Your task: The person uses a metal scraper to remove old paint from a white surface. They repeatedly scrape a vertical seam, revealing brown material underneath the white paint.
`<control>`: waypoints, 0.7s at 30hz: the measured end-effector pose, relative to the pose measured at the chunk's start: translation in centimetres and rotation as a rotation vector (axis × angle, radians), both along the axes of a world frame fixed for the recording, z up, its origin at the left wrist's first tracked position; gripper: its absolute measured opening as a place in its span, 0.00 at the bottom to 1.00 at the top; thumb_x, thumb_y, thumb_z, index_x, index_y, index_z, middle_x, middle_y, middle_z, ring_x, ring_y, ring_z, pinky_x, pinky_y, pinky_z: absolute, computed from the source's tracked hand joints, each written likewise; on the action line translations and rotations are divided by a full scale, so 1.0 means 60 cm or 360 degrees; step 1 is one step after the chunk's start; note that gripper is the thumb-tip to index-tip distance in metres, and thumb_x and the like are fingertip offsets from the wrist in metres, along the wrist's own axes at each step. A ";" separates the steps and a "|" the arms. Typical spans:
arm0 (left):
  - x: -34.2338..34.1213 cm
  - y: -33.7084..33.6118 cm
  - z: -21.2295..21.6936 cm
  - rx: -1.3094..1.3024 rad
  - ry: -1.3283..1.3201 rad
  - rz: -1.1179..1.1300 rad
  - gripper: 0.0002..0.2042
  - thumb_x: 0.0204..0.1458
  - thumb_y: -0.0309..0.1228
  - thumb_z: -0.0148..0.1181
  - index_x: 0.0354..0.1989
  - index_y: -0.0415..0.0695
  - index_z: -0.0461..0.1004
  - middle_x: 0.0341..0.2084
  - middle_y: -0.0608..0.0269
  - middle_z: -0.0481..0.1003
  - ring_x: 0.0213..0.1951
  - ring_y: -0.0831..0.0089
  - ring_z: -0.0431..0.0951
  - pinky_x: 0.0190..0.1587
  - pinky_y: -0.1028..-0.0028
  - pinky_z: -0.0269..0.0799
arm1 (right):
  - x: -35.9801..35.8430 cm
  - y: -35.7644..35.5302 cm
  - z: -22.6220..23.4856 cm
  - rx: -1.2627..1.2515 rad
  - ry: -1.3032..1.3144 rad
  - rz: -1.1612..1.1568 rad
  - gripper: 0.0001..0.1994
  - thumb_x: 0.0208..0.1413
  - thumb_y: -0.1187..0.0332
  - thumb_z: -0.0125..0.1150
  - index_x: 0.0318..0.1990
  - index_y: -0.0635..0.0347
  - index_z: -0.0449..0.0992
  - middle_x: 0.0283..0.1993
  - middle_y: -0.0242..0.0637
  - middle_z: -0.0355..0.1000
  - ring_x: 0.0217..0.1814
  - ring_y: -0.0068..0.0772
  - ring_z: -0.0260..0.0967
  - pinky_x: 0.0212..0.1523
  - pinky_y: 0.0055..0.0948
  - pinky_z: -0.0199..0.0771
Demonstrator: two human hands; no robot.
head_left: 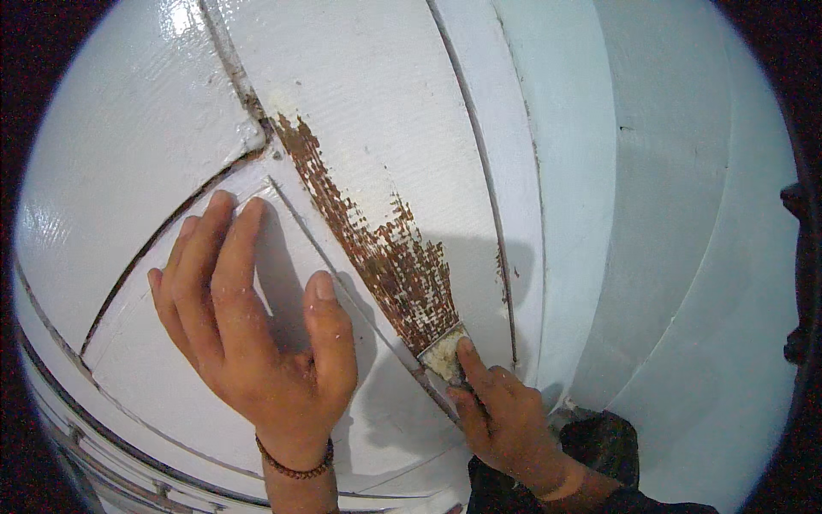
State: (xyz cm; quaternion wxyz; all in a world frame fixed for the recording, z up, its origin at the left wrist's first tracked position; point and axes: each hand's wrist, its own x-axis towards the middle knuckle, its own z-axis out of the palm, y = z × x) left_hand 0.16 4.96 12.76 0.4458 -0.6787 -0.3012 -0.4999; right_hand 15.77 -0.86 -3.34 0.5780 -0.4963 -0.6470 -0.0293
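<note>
My right hand (509,415) is closed around a scraper, its index finger stretched along the blade. The scraper's blade (444,354) carries a lump of cream-coloured paint, and its edge rests on the white board at the lower end of a brown patch (385,265). Flecks of white paint still cling within this patch of bare, brown surface. To the left, my left hand (257,317) has its fingers spread, over or against the white panel; contact is partly hidden. A braided bracelet circles that wrist. The scraper's handle is mostly hidden in my right hand.
Glossy white panels (128,111) with dark gaps between them lie at the left. A pale bluish wall (668,197) curves along the right. At the lower left run metal rails (111,458). Dark cloth (599,447) shows beside my right wrist.
</note>
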 end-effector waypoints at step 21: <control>-0.004 -0.003 -0.001 -0.0003 0.0004 -0.0021 0.22 0.54 0.32 0.61 0.58 0.40 0.74 0.59 0.51 0.72 0.63 0.55 0.67 0.69 0.56 0.53 | 0.002 0.004 0.004 -0.0024 -0.0038 0.0000 0.31 0.61 0.65 0.61 0.72 0.57 0.61 0.24 0.42 0.67 0.18 0.42 0.66 0.19 0.42 0.71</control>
